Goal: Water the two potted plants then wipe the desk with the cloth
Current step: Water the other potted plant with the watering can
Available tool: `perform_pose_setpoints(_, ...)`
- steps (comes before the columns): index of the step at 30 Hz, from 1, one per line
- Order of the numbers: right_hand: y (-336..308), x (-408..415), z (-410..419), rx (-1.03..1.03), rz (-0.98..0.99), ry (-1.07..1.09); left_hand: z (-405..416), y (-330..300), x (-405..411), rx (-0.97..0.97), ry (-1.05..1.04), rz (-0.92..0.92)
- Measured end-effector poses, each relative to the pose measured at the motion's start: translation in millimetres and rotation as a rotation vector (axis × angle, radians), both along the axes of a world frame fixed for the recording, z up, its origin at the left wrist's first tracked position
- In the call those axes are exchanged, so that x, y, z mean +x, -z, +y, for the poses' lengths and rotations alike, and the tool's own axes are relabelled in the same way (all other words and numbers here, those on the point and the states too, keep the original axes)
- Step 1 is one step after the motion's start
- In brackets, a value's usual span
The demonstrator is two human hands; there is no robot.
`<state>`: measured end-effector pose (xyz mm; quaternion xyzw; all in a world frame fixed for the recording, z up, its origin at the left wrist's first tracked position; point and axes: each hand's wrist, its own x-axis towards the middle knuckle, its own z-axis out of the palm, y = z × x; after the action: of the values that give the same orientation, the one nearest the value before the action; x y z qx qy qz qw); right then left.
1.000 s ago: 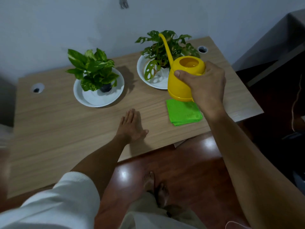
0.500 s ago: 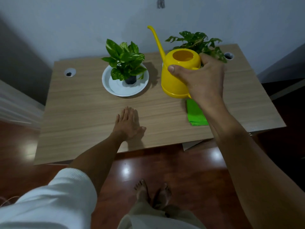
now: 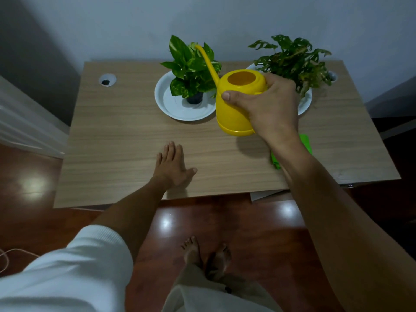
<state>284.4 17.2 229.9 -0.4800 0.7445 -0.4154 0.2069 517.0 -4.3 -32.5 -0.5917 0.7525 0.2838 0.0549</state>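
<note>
The right hand (image 3: 267, 109) grips a yellow watering can (image 3: 236, 104) held above the desk (image 3: 126, 140), its thin spout (image 3: 207, 61) reaching up in front of the left plant's leaves. The left hand (image 3: 172, 167) lies flat on the desk, fingers spread, nearer the front edge than the can. Just left of the can, the left potted plant (image 3: 191, 70) stands in a white dish (image 3: 164, 102). Behind the can's right side sits the right potted plant (image 3: 295, 59), its dish mostly hidden. The green cloth (image 3: 305, 143), apparently folded, lies right of the can under the forearm.

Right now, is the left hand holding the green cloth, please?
No, the left hand lies flat and empty on the desk, apart from the green cloth.
</note>
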Motion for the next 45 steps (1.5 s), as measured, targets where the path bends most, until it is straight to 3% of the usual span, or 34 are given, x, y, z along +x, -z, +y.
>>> perform_pose_setpoints(12,-16.3,14.3,-3.6,0.013,0.067,-0.052,3.7,7.4,3.5,-0.015,-0.002,0.024)
perform_pose_setpoints(27,-21.2,3.2,-2.3,0.032,0.141,0.039,3.3,8.1,5.2,-0.010,0.008,0.019)
perform_pose_setpoints(45,-32.9,16.3,-3.3,0.060,0.171,-0.044,1.6,7.0,4.3,0.030,0.021,-0.002)
